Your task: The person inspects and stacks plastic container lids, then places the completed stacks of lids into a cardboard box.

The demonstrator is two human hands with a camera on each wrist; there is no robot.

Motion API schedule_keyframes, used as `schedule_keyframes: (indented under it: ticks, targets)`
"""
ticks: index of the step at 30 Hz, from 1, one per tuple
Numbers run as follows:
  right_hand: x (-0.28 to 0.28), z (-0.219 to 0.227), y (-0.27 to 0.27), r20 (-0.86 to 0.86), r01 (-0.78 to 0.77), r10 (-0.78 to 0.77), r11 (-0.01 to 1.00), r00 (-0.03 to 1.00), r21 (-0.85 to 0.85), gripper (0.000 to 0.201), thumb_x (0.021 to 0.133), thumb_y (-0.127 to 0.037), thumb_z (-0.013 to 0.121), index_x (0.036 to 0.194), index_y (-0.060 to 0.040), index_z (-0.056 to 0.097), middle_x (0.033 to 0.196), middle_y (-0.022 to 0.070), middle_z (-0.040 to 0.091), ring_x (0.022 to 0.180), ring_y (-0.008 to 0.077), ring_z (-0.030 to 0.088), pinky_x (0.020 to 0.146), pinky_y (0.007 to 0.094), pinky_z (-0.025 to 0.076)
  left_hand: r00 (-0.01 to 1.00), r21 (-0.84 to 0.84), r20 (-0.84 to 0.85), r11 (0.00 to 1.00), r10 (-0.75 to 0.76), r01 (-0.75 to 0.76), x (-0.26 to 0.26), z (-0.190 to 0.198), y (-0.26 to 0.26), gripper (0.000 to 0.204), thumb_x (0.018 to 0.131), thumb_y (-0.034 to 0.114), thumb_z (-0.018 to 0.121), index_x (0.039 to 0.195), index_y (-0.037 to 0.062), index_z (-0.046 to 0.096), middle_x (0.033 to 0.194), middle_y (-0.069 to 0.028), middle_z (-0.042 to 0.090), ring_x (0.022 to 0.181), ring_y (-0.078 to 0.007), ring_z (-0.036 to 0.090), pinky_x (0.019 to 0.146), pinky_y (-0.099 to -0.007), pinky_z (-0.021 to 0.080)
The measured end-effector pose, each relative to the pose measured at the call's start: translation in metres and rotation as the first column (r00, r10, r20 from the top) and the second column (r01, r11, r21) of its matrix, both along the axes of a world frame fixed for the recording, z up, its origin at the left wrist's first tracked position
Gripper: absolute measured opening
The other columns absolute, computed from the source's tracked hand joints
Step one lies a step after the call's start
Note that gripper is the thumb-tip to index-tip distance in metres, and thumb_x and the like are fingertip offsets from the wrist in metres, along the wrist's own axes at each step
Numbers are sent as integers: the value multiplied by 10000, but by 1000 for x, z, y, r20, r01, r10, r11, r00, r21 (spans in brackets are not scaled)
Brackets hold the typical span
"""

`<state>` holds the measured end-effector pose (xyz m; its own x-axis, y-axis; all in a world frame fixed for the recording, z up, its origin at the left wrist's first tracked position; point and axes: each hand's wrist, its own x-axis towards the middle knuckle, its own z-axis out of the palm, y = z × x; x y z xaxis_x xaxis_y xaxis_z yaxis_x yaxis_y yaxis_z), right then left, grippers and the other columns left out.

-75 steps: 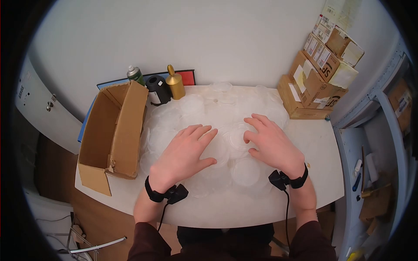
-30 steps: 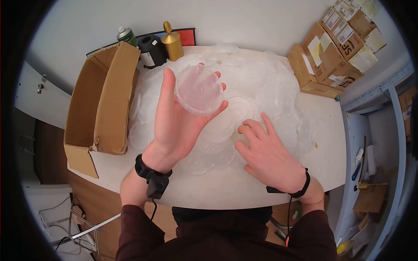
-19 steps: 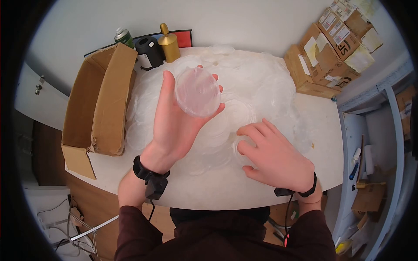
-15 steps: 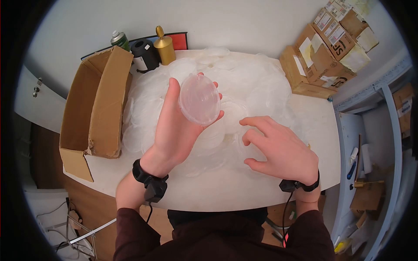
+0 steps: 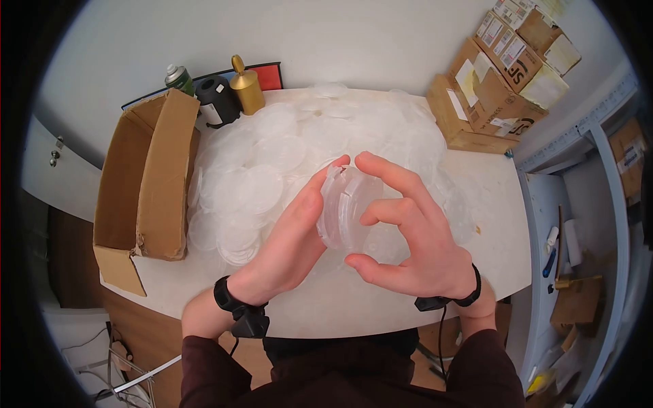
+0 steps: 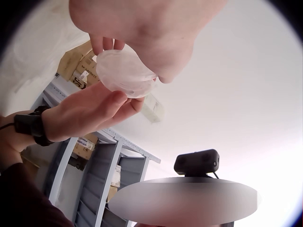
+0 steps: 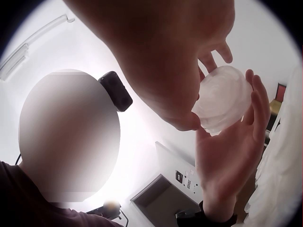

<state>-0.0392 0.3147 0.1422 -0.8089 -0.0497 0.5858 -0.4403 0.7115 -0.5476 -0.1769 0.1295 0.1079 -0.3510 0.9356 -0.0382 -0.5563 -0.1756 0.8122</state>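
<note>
A small stack of clear round plastic lids (image 5: pixel 338 207) is held up between both hands above the table, tilted nearly on edge in the head view. My left hand (image 5: pixel 289 241) holds it from the left, palm and fingers along its back. From the other side my right hand (image 5: pixel 427 248) grips the lids, thumb at the lower rim and fingers at the top and front. In the right wrist view the lids (image 7: pixel 225 97) lie against the left palm, with left fingers up along their edge. The left wrist view has the right thumb under the lids (image 6: pixel 124 75).
A wide pile of translucent lids (image 5: pixel 262 187) covers much of the table (image 5: pixel 320 319). At left stands an open cardboard box (image 5: pixel 160 183). A spray can (image 5: pixel 178 80), a black cylinder (image 5: pixel 218 102) and a gold canister (image 5: pixel 247 88) line the back. Taped cartons (image 5: pixel 486 102) are stacked at right.
The left hand first reached over the pile, then raised lids facing up. It has now turned them on edge toward the right, and the right hand has come up from the pile to grip them.
</note>
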Motion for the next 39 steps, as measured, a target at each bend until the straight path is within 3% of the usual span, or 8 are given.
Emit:
schedule_keyframes:
  ticks: [4,8,17,26,29,33,35,39]
  targets:
    - [2,3,-1,-29,-3,4,1000,1000,11,582,803,-142,1011,1242,-91,631,1702,337,496,1558,491,546,1226,518,515,969,38,-244,999,41,-33,-3,-2,-5,1187,1037,783,693,1839,69,186,1847,-144,312,1717,-317,306,1385,-510,269]
    - [2,4,-8,-82,-8,3,998,997,-62,549,783,-114,1003,1202,-54,654,1667,311,531,1460,502,615,1146,517,586,961,66,-275,998,40,-23,1,4,-8,1228,1008,753,761,1836,52,186,1849,-175,306,1719,-341,307,1393,-509,250]
    - [-4,-7,-13,-118,-16,11,999,993,-38,599,771,-206,1049,1194,-49,654,1641,320,558,1441,507,639,1139,529,594,976,95,-213,995,34,-14,5,4,-9,1253,978,683,850,1849,86,175,1843,-173,322,1711,-332,324,1382,-496,275]
    - [-10,-18,-18,-82,147,-135,975,987,167,608,788,-278,1040,1220,-52,678,1652,271,586,1500,482,602,1179,567,549,993,13,-99,997,-72,73,12,2,-8,1124,1081,846,531,1826,62,224,1767,-133,429,1602,-274,472,1282,-476,432]
    - [-14,-20,-18,-82,155,-147,984,986,91,511,818,-248,1005,1187,-60,705,1584,237,636,1482,463,606,1182,600,540,992,-53,-122,998,21,-28,7,11,-6,1013,1130,804,465,1808,76,270,1707,-129,495,1554,-264,517,1245,-471,464]
    - [-14,-24,-8,-100,181,-166,967,981,178,396,864,-194,937,1157,-62,705,1459,203,688,1408,442,642,1205,621,504,910,66,-13,909,414,-413,-30,30,-11,887,1174,730,424,1794,101,340,1705,-170,526,1565,-331,535,1285,-510,428]
    - [-13,-24,-10,137,74,-132,928,982,365,331,887,-132,884,1154,-57,703,1364,179,692,1405,413,618,1237,612,475,895,92,8,891,446,-445,-41,36,-19,890,1169,730,441,1788,98,352,1702,-175,528,1563,-339,538,1285,-514,428]
    - [-24,-48,-22,151,51,-115,926,982,374,276,897,-75,827,1143,-47,706,1358,167,691,1432,401,591,1274,610,440,885,136,9,876,466,-463,-42,41,-21,918,1152,757,467,1768,83,371,1668,-161,549,1538,-322,565,1264,-521,484]
